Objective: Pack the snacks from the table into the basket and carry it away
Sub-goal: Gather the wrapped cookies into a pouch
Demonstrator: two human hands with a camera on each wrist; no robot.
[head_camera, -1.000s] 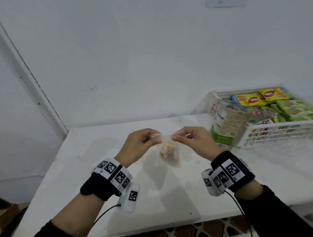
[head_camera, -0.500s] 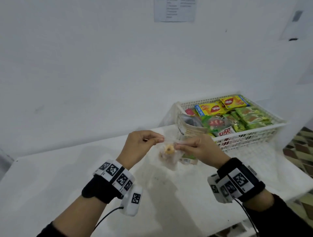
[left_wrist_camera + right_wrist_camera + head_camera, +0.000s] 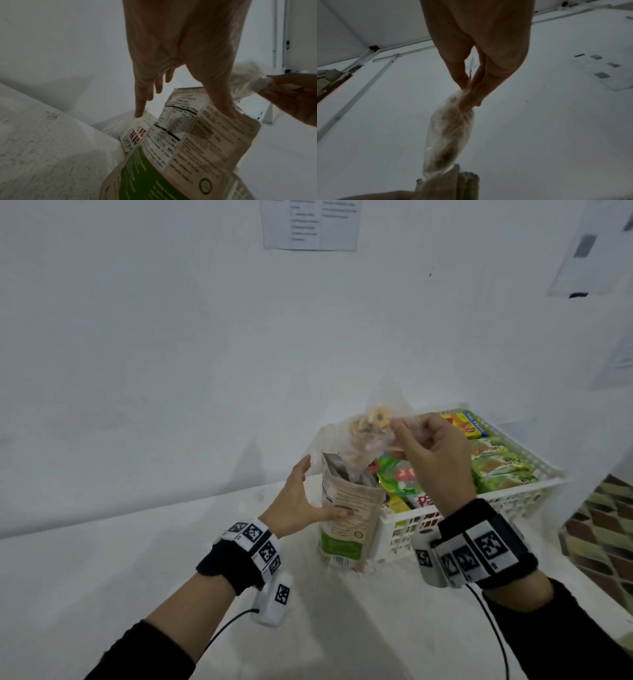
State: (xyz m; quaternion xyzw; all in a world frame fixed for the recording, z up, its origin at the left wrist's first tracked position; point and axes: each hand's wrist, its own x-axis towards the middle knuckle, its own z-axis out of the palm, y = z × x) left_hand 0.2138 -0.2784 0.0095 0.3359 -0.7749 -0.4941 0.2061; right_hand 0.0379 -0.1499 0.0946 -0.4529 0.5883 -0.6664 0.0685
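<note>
A clear plastic bag (image 3: 368, 436) of ring-shaped snacks hangs from my right hand (image 3: 428, 450), which pinches its top between thumb and fingers (image 3: 467, 94). The clear bag (image 3: 450, 135) has its lower end dipping into the open mouth of a beige and green stand-up pouch (image 3: 349, 515). That pouch stands on the white table (image 3: 171, 577), against the white basket (image 3: 524, 491). My left hand (image 3: 308, 498) holds the pouch, with the thumb (image 3: 224, 106) on its printed front and the fingers along its far left side. The basket holds green packets (image 3: 496, 463) and yellow packets (image 3: 462, 426).
Printed sheets (image 3: 310, 224) hang on the white wall behind the table. The table's right edge runs just past the basket, with tiled floor (image 3: 603, 535) below it. Cables trail from both wrist bands over the near table.
My left hand has let go of the clear bag and taken the pouch. My right hand has lifted the bag rightward over the pouch mouth. The head view swung right.
</note>
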